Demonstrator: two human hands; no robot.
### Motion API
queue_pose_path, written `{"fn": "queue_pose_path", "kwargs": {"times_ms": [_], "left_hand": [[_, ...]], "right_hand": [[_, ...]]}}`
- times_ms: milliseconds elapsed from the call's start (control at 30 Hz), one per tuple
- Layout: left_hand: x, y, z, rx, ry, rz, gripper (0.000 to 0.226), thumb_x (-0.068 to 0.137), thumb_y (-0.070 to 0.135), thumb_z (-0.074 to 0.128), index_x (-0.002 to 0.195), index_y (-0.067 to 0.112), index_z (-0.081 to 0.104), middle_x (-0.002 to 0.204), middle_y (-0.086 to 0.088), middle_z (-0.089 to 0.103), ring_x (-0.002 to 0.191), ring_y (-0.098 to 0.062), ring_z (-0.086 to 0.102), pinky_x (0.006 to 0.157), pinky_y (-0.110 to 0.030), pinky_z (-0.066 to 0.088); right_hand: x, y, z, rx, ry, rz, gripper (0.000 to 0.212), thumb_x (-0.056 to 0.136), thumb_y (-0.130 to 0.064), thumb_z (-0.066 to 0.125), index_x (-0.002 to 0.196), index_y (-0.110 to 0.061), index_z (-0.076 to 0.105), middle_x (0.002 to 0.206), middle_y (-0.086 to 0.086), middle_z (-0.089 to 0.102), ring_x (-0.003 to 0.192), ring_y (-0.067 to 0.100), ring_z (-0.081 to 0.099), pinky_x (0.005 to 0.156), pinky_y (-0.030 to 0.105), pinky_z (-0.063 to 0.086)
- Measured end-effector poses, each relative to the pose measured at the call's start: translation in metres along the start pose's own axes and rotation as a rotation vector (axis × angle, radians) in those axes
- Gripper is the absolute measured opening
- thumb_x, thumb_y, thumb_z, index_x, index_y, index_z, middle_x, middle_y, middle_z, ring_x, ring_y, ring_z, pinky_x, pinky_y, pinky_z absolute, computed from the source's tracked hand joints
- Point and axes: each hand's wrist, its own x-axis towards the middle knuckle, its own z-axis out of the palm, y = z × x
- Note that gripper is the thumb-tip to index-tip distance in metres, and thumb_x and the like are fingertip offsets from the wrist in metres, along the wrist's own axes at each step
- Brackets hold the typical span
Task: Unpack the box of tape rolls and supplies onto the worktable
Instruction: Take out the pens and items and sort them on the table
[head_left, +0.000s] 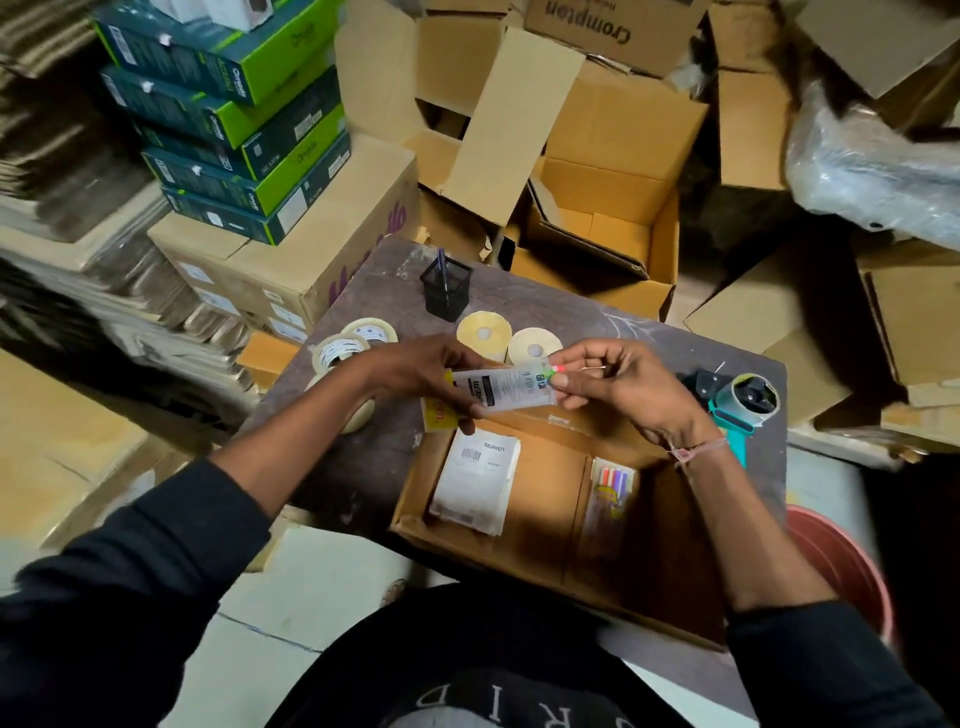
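Both hands hold a clear plastic pack of pens (503, 388) level above the far edge of the open cardboard box (550, 525). My left hand (434, 374) grips its left end and my right hand (618, 382) pinches its right end. Inside the box lie a stack of white shipping pouches (475, 480) and a pack of coloured markers (610, 491). A yellow packet (436, 413) shows under my left hand. On the dark worktable (524, 301) sit clear tape rolls (340, 348), two yellowish label rolls (485, 330) and a teal tape dispenser (743, 402).
A black mesh pen holder (447, 288) stands at the table's far side. Open cardboard cartons (597, 208) crowd behind the table. Green and dark product boxes (228, 114) are stacked on a carton at the left. A red bucket (841, 566) sits at the right.
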Motion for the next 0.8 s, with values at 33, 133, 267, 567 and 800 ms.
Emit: {"fn": "queue_pose_path", "kwargs": {"times_ms": [33,133,267,567,800], "left_hand": [[-0.002,0.000,0.002,-0.024,0.015,-0.011,0.039,0.086,0.015,0.081,0.123,0.010,0.070,0.111,-0.008,0.077,0.097,-0.032,0.077,0.093,-0.042,0.060],[-0.009,-0.001,0.004,-0.026,0.023,-0.017,0.037,0.086,0.019,0.081,0.120,0.012,0.071,0.113,-0.008,0.077,0.097,-0.029,0.077,0.095,-0.045,0.059],[-0.017,-0.008,0.000,-0.059,0.058,-0.030,0.037,0.084,0.017,0.082,0.118,0.007,0.072,0.108,-0.007,0.078,0.095,-0.028,0.077,0.093,-0.045,0.060],[-0.026,-0.044,-0.046,-0.048,0.048,-0.013,0.044,0.082,0.028,0.080,0.122,0.012,0.072,0.106,0.002,0.078,0.097,-0.015,0.075,0.084,-0.030,0.058],[-0.038,-0.061,-0.085,-0.149,-0.108,0.009,0.031,0.095,0.002,0.066,0.125,-0.004,0.066,0.098,-0.006,0.078,0.083,-0.019,0.075,0.071,-0.024,0.059]], "right_hand": [[0.001,0.001,0.002,0.002,-0.005,-0.007,0.030,0.086,0.003,0.071,0.115,0.008,0.067,0.092,0.017,0.076,0.076,0.018,0.073,0.069,0.025,0.061],[0.004,0.002,0.007,0.007,-0.018,-0.028,0.029,0.088,0.002,0.068,0.117,0.009,0.066,0.087,0.017,0.074,0.069,0.015,0.070,0.065,0.023,0.059],[0.009,0.004,0.018,0.011,-0.056,-0.034,0.027,0.092,-0.006,0.066,0.118,0.003,0.067,0.087,0.026,0.068,0.070,0.026,0.063,0.066,0.023,0.058],[0.025,-0.009,0.057,0.010,0.022,-0.021,0.029,0.094,-0.008,0.063,0.123,-0.008,0.069,0.101,0.022,0.073,0.080,0.023,0.066,0.080,0.026,0.058],[0.047,-0.027,0.094,-0.095,-0.036,-0.022,0.037,0.087,0.002,0.071,0.123,0.000,0.065,0.111,0.010,0.075,0.098,0.016,0.073,0.075,0.021,0.058]]}}
